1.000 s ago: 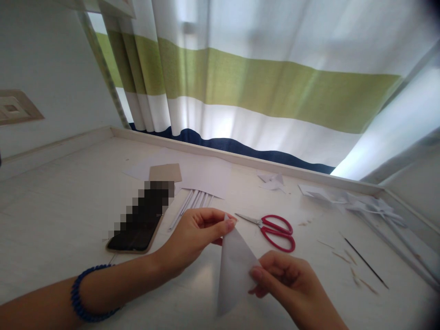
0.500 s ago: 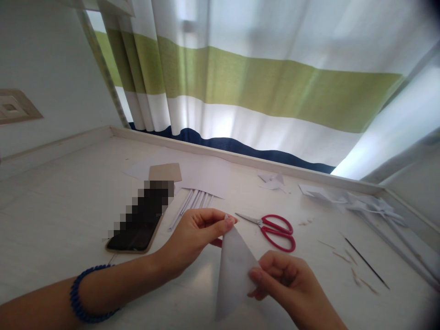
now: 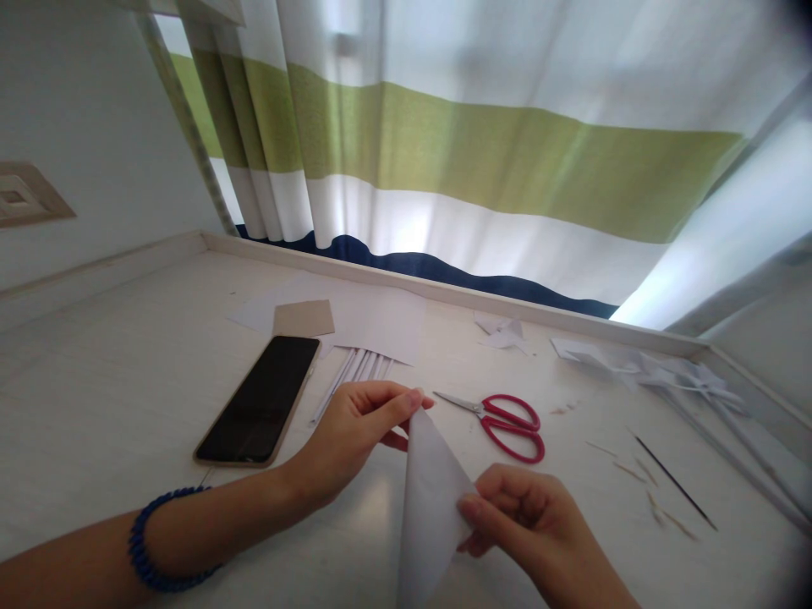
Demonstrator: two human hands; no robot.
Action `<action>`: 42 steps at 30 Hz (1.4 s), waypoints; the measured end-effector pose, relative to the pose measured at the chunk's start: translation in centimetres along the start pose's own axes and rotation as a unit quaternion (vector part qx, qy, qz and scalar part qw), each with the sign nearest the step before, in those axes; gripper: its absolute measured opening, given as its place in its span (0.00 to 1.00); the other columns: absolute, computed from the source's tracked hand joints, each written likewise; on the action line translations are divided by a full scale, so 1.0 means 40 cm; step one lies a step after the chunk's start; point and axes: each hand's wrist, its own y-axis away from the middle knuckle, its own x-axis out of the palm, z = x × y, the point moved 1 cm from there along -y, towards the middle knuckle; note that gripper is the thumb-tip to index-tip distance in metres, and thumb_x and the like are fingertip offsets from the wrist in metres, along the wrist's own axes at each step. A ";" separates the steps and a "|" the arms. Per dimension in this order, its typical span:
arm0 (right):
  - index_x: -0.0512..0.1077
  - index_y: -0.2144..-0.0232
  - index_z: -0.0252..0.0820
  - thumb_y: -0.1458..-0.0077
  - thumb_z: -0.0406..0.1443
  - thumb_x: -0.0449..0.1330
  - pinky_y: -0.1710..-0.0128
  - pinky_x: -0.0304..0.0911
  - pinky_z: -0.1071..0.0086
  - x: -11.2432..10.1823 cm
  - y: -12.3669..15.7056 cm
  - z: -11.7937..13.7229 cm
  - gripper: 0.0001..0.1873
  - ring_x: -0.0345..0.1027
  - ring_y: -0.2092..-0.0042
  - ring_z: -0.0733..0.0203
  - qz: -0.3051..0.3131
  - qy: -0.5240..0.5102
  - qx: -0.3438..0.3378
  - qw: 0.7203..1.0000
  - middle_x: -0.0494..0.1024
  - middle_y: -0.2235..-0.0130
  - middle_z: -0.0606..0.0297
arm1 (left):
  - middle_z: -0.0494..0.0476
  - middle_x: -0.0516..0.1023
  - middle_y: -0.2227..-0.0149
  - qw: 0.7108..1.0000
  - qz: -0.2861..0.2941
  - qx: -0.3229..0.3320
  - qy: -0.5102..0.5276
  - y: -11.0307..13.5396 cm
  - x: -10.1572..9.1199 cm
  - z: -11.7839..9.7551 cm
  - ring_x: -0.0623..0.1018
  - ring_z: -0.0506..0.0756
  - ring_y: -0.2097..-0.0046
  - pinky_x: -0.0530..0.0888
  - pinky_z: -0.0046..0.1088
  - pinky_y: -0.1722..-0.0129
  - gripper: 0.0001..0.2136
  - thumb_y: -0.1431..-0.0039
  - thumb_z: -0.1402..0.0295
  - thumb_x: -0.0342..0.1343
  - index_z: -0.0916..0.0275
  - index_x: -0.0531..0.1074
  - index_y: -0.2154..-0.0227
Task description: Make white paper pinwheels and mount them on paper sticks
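Observation:
A folded white paper triangle (image 3: 428,499) stands on edge over the white table (image 3: 114,397). My left hand (image 3: 355,431) pinches its top corner between thumb and forefinger. My right hand (image 3: 533,529) is closed on the paper's right corner, thumb on the front face. A blue coiled band sits on my left wrist (image 3: 156,541). Red-handled scissors (image 3: 504,420) lie closed just beyond my hands.
A dark phone (image 3: 260,397) lies to the left, with white paper strips (image 3: 355,372), white sheets (image 3: 381,326) and a brown card (image 3: 303,318) behind it. Folded paper pinwheels (image 3: 672,376), a thin dark stick (image 3: 676,484) and small splinters lie at the right. A striped curtain (image 3: 444,161) hangs behind.
The paper's lower edge has swung slightly down and towards me; both hands keep their grip almost in place.

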 end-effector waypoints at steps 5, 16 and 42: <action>0.69 0.82 0.37 0.58 0.39 0.63 0.78 0.63 0.79 0.001 0.001 0.003 0.11 0.69 0.79 0.68 0.001 -0.005 0.008 1.000 0.75 0.82 0.67 | 0.50 0.74 0.76 1.000 -0.011 0.002 -0.010 0.000 0.002 -0.003 0.72 0.47 0.72 0.70 0.17 0.75 0.08 0.50 0.65 0.55 0.63 0.76 0.73; 0.70 0.81 0.37 0.59 0.38 0.64 0.78 0.63 0.79 0.000 0.002 0.003 0.10 0.69 0.79 0.68 0.004 -0.022 0.013 1.000 0.76 0.82 0.66 | 0.51 0.73 0.76 1.000 -0.022 0.001 -0.020 -0.004 0.001 -0.004 0.71 0.48 0.72 0.70 0.19 0.74 0.08 0.50 0.65 0.54 0.64 0.76 0.72; 0.70 0.82 0.37 0.59 0.39 0.64 0.78 0.63 0.79 -0.004 -0.001 -0.002 0.10 0.69 0.79 0.68 -0.022 -0.006 0.000 1.000 0.76 0.82 0.67 | 0.52 0.73 0.76 0.997 0.031 -0.052 -0.036 0.000 0.007 0.003 0.71 0.49 0.72 0.69 0.21 0.73 0.11 0.50 0.62 0.54 0.65 0.75 0.73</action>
